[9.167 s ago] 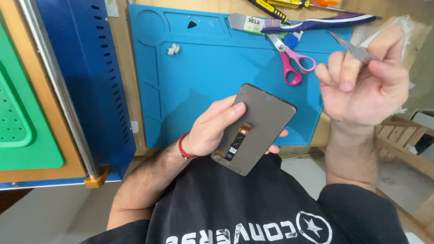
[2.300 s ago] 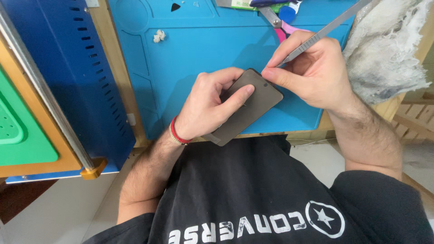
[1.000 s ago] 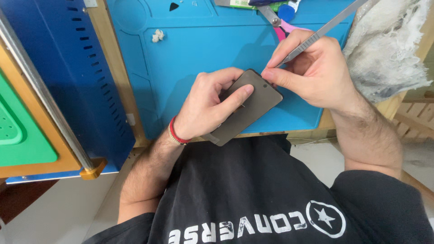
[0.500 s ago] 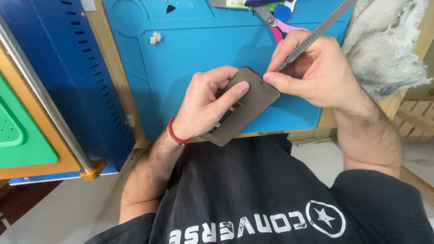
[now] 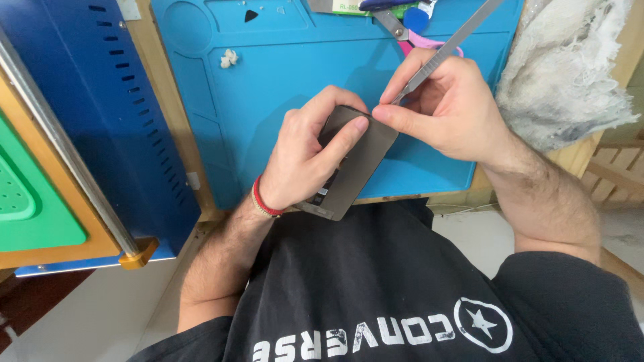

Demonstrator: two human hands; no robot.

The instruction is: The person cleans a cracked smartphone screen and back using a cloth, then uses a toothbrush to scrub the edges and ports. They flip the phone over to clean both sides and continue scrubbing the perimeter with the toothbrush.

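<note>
My left hand (image 5: 310,155) grips a flat dark grey phone screen panel (image 5: 359,169), tilted over the near edge of a blue work mat (image 5: 282,100). Its fingers wrap the panel's upper corner, and a red band sits on the wrist. My right hand (image 5: 446,110) pinches a thin metal pry tool (image 5: 463,33) like a pen. The tool's tip meets the panel's top corner, right beside my left index fingertip. The tip itself is hidden behind my fingers.
Pink-handled scissors (image 5: 409,33) and other small tools lie at the mat's far edge. A small white crumpled bit (image 5: 229,58) rests on the mat. A white fluffy cloth (image 5: 570,67) is at the right. A blue metal cabinet (image 5: 100,114) and a green board (image 5: 27,194) stand at the left.
Long ago my right hand was raised away from the panel; now it holds the tool against the corner. Over the last second both hands and the panel shifted slightly, the tool staying at the corner.
</note>
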